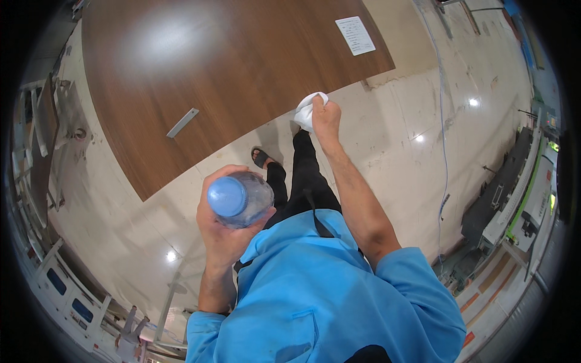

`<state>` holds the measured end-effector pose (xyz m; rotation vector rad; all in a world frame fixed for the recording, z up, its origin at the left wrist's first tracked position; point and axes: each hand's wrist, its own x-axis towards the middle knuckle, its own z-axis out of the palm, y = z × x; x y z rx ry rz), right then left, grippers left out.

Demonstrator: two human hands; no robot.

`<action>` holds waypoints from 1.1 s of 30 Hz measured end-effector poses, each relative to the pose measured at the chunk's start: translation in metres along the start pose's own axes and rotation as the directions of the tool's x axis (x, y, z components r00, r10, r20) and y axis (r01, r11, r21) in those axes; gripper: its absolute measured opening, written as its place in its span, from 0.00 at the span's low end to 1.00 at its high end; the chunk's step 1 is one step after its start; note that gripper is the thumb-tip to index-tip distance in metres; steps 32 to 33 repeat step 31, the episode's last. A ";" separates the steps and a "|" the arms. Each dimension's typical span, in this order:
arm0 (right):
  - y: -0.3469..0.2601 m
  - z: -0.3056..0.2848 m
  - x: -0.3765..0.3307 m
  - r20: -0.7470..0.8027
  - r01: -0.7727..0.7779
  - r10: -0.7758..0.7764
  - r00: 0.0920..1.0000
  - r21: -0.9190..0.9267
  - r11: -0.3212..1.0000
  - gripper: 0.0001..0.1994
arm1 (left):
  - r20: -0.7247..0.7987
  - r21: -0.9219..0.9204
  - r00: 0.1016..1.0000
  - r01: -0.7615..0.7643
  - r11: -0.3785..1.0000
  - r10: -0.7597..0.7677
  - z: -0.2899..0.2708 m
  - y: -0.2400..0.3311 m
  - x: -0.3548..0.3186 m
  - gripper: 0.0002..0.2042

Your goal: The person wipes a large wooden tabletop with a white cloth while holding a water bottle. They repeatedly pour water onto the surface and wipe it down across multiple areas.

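In my left hand (221, 236) is a clear plastic bottle (260, 192) with a blue cap, its top tipped up toward me; the fingers wrap round its side. My right hand (327, 121) grips a bunched white cloth (305, 112) close to the near edge of a brown wood-grain tabletop (254, 78). Whether the cloth touches that edge, I cannot tell. A short light-grey flat bar (182, 123) lies on the tabletop at the left, and a white printed sheet (355, 36) lies at its far right.
A thin cable (442, 121) runs along the pale tiled floor (399, 157) on the right. Beyond it stands a long machine (514, 193) with green trim. Racks with boards (42, 145) line the left side. Another person (129, 342) is far off at the lower left.
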<state>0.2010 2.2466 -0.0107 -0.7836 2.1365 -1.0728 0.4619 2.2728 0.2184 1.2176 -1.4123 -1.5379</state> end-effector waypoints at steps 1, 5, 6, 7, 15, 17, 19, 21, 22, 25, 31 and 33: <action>0.001 -0.005 0.005 -0.093 0.048 -0.051 0.994 -0.044 0.998 0.24 | 0.003 0.000 1.000 0.004 1.000 -0.004 0.001 0.001 0.001 0.36; 0.006 -0.031 0.037 -0.168 -0.031 0.004 0.986 -0.159 0.987 0.24 | -0.015 0.026 0.999 -0.037 0.999 0.037 0.004 0.008 0.002 0.36; 0.007 -0.037 0.044 -0.274 -0.072 0.026 0.961 -0.162 0.984 0.24 | -0.023 0.028 0.999 -0.026 0.999 0.026 0.004 0.011 0.000 0.36; 0.009 -0.041 0.050 -0.239 -0.072 0.061 0.969 -0.034 0.997 0.24 | -0.036 0.032 0.999 -0.016 0.999 0.017 0.003 0.014 -0.001 0.36; 0.018 -0.036 0.049 -0.168 0.018 -0.013 0.986 0.032 0.999 0.23 | -0.067 0.015 0.997 -0.047 0.999 0.048 0.007 0.015 0.010 0.35; 0.018 -0.035 0.049 -0.194 -0.053 0.067 0.979 0.078 0.996 0.24 | -0.041 0.026 0.998 -0.042 0.999 0.043 0.008 0.016 0.012 0.35; 0.018 -0.035 0.050 -0.234 -0.008 0.014 0.972 0.027 1.000 0.25 | -0.039 0.017 0.998 -0.050 0.999 0.051 0.012 0.018 0.016 0.35; 0.017 -0.037 0.052 -0.249 -0.022 0.025 0.968 0.015 1.000 0.25 | -0.038 0.026 0.998 -0.043 0.999 0.044 0.015 0.020 0.014 0.35; 0.017 -0.038 0.054 -0.255 -0.036 0.044 0.966 0.034 0.999 0.26 | -0.032 0.045 0.998 -0.044 0.998 0.045 0.016 0.022 0.015 0.35; 0.015 -0.042 0.057 -0.249 -0.046 0.057 0.967 0.052 0.998 0.26 | -0.022 0.060 0.997 -0.077 0.995 0.078 0.020 0.025 0.016 0.35; 0.014 -0.052 0.061 -0.161 -0.068 0.062 0.985 -0.035 0.997 0.27 | -0.003 0.039 0.999 -0.052 0.998 0.052 0.025 0.022 0.015 0.35; 0.014 -0.052 0.061 -0.161 -0.068 0.062 0.985 -0.035 0.997 0.27 | -0.003 0.039 0.999 -0.052 0.998 0.052 0.025 0.022 0.015 0.35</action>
